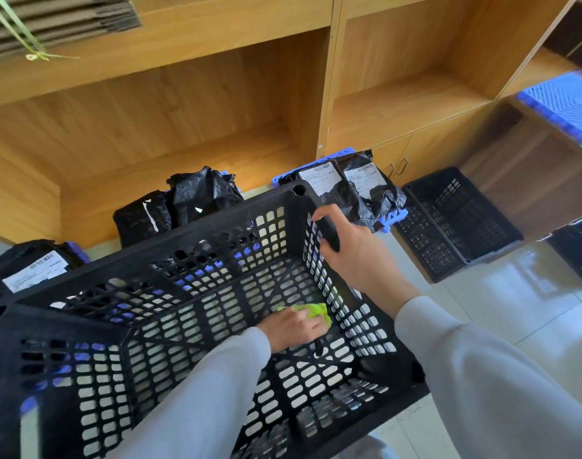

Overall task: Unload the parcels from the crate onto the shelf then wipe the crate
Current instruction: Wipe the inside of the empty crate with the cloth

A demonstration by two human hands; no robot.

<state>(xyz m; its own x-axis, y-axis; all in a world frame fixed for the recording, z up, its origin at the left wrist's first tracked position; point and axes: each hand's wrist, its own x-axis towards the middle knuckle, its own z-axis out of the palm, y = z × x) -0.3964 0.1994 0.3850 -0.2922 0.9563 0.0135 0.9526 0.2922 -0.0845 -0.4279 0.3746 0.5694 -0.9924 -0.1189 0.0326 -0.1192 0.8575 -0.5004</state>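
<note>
The emptied crate (196,326) is steadied at its right rim by the right hand (352,250), clenched there; a green cloth (316,311) is pressed on the floor by the left hand (296,326). Corners and slots are best wiped with overlapping strokes

Pale glossy floor tiles (548,313), catching bright reflections; behind, a wooden shelving unit (329,94) in warm oak tone, split by an upright divider into open bays; low at right, a cabinet door (390,154) with a metal handle; top left, stacked flat cardboard (51,21) tied with green strapping; soft daylight throughout.
</note>
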